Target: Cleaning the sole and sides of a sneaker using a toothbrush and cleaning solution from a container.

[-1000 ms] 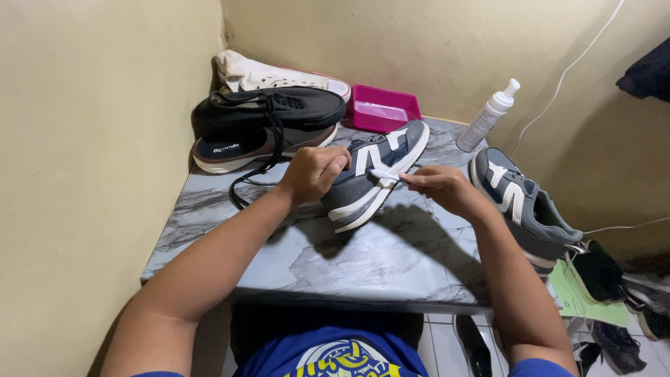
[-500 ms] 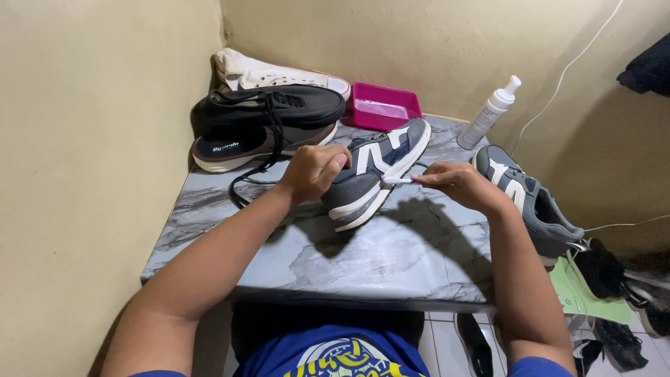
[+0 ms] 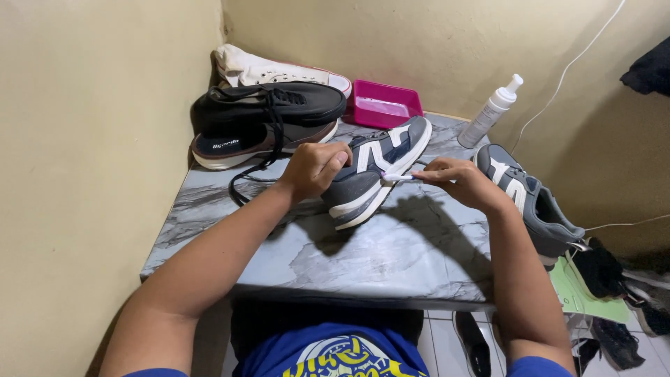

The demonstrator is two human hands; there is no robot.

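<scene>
My left hand grips the grey sneaker on the marble table; my right hand pinches a small brush against its side.

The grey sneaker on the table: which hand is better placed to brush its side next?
Probably the right hand: it holds the small brush against the grey sneaker. The left hand grips and steadies it.
</scene>
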